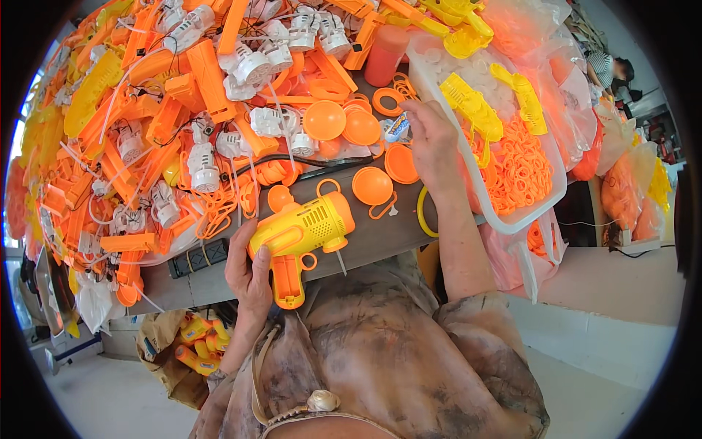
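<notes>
My left hand (250, 274) is closed around the rear of a yellow and orange toy bubble gun (311, 227), held over the table's near edge. An open orange battery compartment shows in its handle, and a thin metal screwdriver-like shaft (342, 263) shows beside its front. Farther right, my right hand (433, 139) has its fingers drawn together at a small blue and white sticker (397, 128). Round orange caps (372, 186) and orange rings (387, 102) lie around that hand.
Orange casings and white motor units (203, 167) heap up at left. A translucent bin (504, 223) at right holds orange rings and yellow shells. An orange bottle (385, 55) stands behind. A bag of yellow toys (172, 347) sits below left; another person (610, 69) is far right.
</notes>
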Demonstrator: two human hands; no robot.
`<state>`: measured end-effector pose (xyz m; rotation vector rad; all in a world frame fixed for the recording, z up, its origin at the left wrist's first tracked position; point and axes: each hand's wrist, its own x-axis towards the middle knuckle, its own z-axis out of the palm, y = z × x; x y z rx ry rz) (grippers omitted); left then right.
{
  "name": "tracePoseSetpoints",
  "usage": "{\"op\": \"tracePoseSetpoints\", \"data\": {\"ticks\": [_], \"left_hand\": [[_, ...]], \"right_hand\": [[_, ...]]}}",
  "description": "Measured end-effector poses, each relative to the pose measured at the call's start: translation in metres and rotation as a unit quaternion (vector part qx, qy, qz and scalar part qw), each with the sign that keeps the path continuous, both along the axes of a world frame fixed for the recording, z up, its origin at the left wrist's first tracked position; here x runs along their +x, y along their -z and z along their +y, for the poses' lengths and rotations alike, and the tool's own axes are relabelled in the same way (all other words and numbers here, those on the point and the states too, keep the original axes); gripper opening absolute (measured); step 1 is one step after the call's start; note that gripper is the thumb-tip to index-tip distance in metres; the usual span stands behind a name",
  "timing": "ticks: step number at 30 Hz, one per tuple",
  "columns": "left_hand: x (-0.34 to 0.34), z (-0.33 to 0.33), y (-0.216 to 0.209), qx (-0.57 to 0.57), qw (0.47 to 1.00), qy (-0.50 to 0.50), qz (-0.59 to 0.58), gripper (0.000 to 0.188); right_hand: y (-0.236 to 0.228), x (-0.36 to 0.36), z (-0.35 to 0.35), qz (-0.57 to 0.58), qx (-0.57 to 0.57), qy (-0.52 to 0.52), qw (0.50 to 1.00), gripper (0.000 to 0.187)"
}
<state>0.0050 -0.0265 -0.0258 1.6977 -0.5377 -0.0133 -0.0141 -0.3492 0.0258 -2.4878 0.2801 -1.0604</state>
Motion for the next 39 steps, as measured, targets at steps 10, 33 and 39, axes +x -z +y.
{"op": "tracePoseSetpoints", "data": {"ticks": [10, 33, 39], "left_hand": [[0.006, 0.004, -0.026, -0.031, 0.999, -0.028, -0.032, 0.035], [0.021, -0.036, -0.089, -0.087, 0.965, 0.191, 0.159, 0.009], [0.018, -0.035, -0.08, -0.197, 0.952, 0.131, 0.195, 0.009]], "right_hand": [[-0.046, -0.01, 0.048, 0.031, 0.378, -0.209, 0.901, 0.03], [-0.059, -0.006, 0.125, 0.123, 0.359, -0.373, 0.847, 0.029], [-0.051, -0.005, 0.133, 0.063, 0.332, -0.356, 0.871, 0.031]]}}
